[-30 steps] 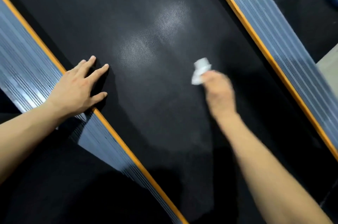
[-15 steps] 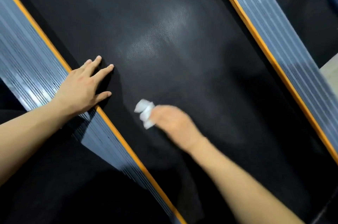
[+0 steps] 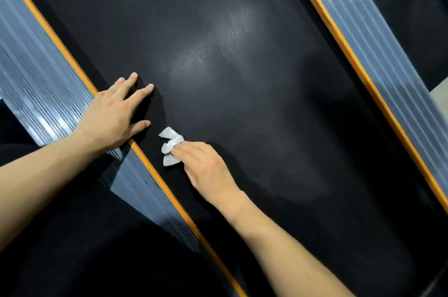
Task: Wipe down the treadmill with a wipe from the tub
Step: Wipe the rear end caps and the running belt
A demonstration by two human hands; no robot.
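The treadmill's black belt [image 3: 254, 107] fills the middle of the view, running diagonally. A crumpled white wipe [image 3: 169, 149] lies on the belt near its left edge, and my right hand [image 3: 206, 168] presses it down with the fingers over it. My left hand [image 3: 116, 112] lies flat with straight fingers across the left rail's orange strip [image 3: 72, 61] and onto the belt, just left of the wipe. The tub is not in view.
Ribbed silver side rails run along both sides, the left rail [image 3: 29, 73] and the right rail [image 3: 378, 61], each edged in orange. Dark floor [image 3: 400, 18] lies beyond the right rail, with a pale patch of floor [image 3: 440, 90] at the right edge.
My right hand has swept the wipe across the belt from the right of centre toward the left edge, ending close to my left hand. The left hand has stayed planted.
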